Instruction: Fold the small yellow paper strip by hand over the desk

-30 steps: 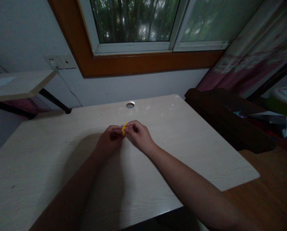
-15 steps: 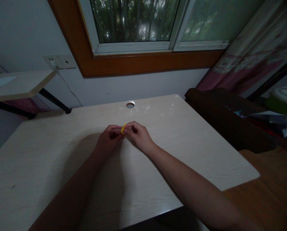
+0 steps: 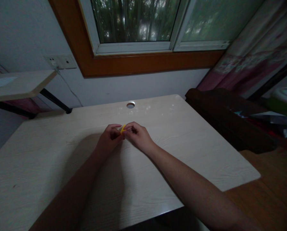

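A small yellow piece (image 3: 122, 129) is pinched between the fingertips of both my hands, just above the middle of a pale wooden desk (image 3: 61, 160). My left hand (image 3: 109, 139) curls its fingers against the piece from the left. My right hand (image 3: 138, 137) grips it from the right with bent fingers. Most of the yellow piece is hidden by my fingers, so its shape is unclear.
A round cable hole (image 3: 130, 105) sits near the desk's far edge, below a window. A second pale shelf (image 3: 18, 85) stands at the left by wall sockets (image 3: 60, 62). Dark furniture (image 3: 230, 118) and a curtain lie to the right.
The yellow piece shows less now; my fingers have closed over it more and shifted slightly. Both hands stay in the same spot on the desk.
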`<state>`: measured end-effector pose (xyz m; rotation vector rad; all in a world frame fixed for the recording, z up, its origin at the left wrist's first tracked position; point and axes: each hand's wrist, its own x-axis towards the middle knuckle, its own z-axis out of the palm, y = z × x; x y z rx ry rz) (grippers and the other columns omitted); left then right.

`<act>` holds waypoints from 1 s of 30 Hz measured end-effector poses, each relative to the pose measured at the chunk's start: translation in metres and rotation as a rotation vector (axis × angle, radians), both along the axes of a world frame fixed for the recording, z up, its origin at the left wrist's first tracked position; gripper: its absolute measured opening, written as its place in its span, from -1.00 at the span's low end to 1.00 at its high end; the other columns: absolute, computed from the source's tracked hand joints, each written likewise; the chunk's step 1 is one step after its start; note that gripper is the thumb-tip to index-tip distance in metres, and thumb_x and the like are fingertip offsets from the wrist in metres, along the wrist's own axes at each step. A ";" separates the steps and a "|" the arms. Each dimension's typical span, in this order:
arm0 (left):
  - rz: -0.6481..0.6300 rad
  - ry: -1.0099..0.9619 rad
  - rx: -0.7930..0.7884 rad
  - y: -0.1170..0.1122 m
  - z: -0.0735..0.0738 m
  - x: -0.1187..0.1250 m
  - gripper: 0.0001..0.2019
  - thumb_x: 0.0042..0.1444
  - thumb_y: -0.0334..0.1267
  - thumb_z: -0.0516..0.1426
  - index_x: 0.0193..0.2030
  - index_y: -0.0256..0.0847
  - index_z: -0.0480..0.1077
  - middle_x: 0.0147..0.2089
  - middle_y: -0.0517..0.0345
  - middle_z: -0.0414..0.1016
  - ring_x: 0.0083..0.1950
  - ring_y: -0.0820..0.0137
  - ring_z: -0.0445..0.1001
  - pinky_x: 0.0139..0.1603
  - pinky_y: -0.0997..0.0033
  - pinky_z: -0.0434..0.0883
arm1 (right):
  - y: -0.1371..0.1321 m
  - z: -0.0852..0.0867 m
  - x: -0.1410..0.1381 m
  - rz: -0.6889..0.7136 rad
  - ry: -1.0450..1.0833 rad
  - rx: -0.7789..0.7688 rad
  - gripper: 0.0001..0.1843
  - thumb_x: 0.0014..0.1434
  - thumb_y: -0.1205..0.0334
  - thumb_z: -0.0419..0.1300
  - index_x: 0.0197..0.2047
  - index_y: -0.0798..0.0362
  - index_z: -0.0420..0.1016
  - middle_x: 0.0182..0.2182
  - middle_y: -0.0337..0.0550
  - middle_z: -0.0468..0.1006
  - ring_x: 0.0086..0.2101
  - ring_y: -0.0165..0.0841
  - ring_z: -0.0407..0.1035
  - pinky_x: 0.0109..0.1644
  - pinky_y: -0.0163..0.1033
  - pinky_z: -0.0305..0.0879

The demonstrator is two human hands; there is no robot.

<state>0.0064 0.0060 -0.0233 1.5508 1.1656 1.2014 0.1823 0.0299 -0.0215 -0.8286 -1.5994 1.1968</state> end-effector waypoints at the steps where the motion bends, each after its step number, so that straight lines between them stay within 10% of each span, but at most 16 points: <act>1: -0.002 -0.014 -0.002 0.000 0.000 0.000 -0.55 0.02 -0.19 0.30 0.04 -0.14 0.30 -0.39 0.26 0.47 -0.35 0.42 0.49 -0.26 0.41 0.42 | 0.000 -0.001 0.000 -0.001 -0.004 -0.003 -0.84 0.15 0.16 0.25 -0.19 -0.01 0.47 -0.32 -0.20 0.57 -0.30 -0.36 0.48 -0.16 -0.22 0.40; 30: 0.018 0.019 0.013 0.001 0.001 0.001 -0.58 0.02 -0.21 0.30 0.01 -0.15 0.32 -0.41 0.28 0.44 -0.40 0.46 0.43 -0.33 0.49 0.36 | 0.002 -0.005 -0.005 -0.016 0.208 -0.175 -0.74 0.03 0.23 0.30 -0.25 0.02 0.31 -0.42 -0.33 0.48 -0.45 -0.47 0.41 -0.35 -0.35 0.28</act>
